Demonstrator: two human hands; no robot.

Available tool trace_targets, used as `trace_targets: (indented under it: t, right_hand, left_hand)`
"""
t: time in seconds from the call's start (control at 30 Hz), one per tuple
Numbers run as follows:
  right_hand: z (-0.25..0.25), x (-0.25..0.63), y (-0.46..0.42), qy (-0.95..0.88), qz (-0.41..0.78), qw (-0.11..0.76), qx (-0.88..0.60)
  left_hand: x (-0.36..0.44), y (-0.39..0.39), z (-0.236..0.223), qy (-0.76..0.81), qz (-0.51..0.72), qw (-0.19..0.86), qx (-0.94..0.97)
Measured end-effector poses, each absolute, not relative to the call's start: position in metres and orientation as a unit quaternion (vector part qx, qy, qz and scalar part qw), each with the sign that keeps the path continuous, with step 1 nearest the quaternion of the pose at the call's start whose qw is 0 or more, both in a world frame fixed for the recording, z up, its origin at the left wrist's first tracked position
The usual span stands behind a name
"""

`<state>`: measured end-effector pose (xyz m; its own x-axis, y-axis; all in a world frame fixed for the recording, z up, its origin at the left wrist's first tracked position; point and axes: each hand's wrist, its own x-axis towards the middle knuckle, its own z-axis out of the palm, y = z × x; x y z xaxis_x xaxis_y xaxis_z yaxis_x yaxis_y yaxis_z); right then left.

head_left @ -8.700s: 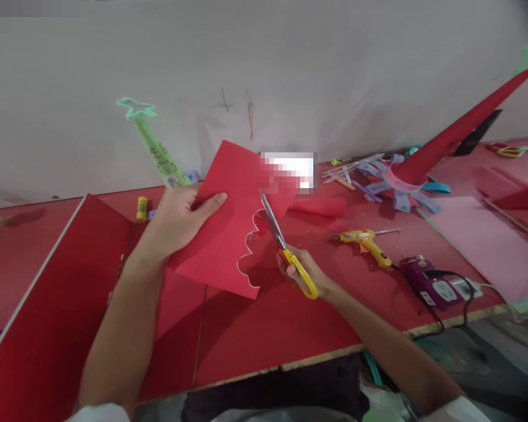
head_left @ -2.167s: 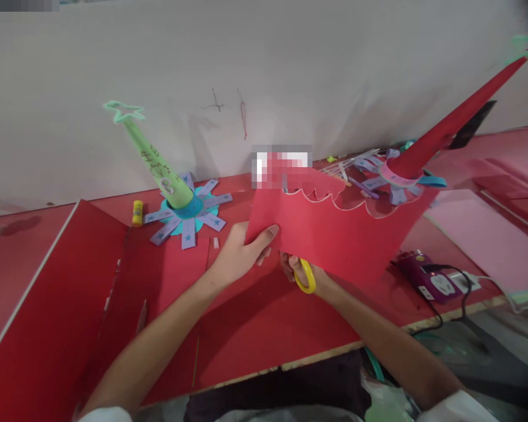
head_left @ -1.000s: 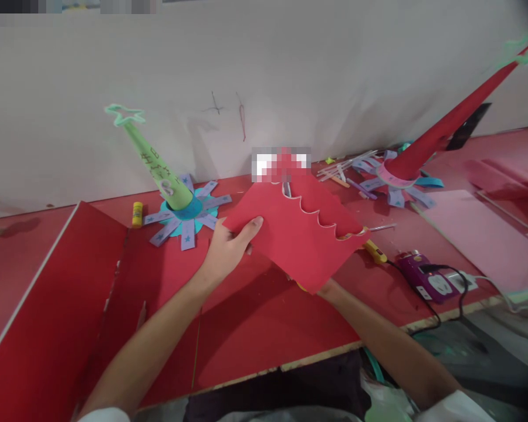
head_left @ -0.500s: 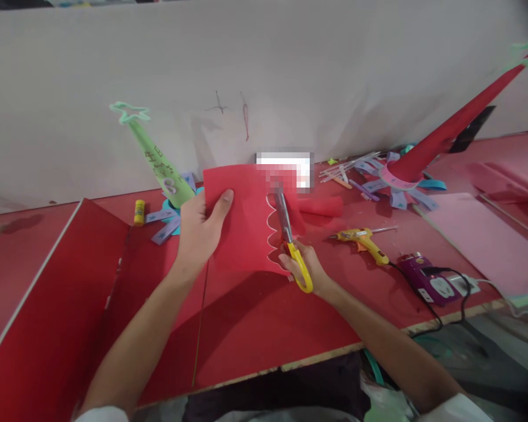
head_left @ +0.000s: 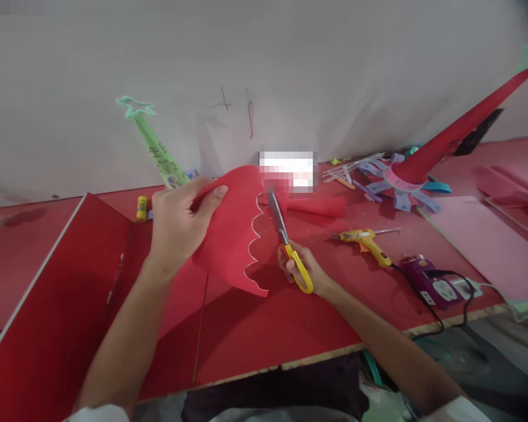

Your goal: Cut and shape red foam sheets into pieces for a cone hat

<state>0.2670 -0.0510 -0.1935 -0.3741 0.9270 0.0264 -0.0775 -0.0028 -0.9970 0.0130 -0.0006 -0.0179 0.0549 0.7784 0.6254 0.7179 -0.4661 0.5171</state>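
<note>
My left hand (head_left: pixel 180 220) grips a sheet of red paper (head_left: pixel 231 234) by its left edge, thumb on the near face. The sheet bows, and a scalloped cut edge with a pale outline runs down its right side. In my right hand (head_left: pixel 305 266) are scissors (head_left: pixel 297 264) with yellow handles, their metal blades pointing up at the upper part of the sheet. The blade tips are blurred out, so I cannot tell how far apart they are. Behind the scissors lies a rolled red piece (head_left: pixel 321 207).
A yellow glue gun (head_left: pixel 365 243) and a purple power socket box (head_left: pixel 431 284) with cables lie right. A red cone (head_left: pixel 462 132) stands at the right, a green cone (head_left: pixel 156 146) behind my left hand. A red board (head_left: pixel 53 310) rises at left; a glue stick (head_left: pixel 141 208) stands nearby.
My left hand has moved left and bent the sheet into a curve. The scalloped edge has swung left and down, away from the scissors' handles. My right hand has barely moved.
</note>
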Motion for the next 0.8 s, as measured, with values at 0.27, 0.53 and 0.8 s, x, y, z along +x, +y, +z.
trace_targets:
  t: [0.27,0.53,0.8]
  right_hand:
    - [-0.177,0.266,-0.051,-0.643,0.559,0.415,-0.318]
    - [-0.179,0.269,-0.051,-0.641,0.548,0.417,-0.338]
    - [-0.174,0.272,-0.051,-0.66,0.532,0.397,-0.351]
  left_hand:
    - [0.01,-0.002,-0.018,0.51,0.466,0.097,0.717]
    - [0.004,-0.002,-0.016,0.505,0.437,0.156,0.728]
    - [-0.006,-0.002,-0.011,0.51,0.415,0.165,0.735]
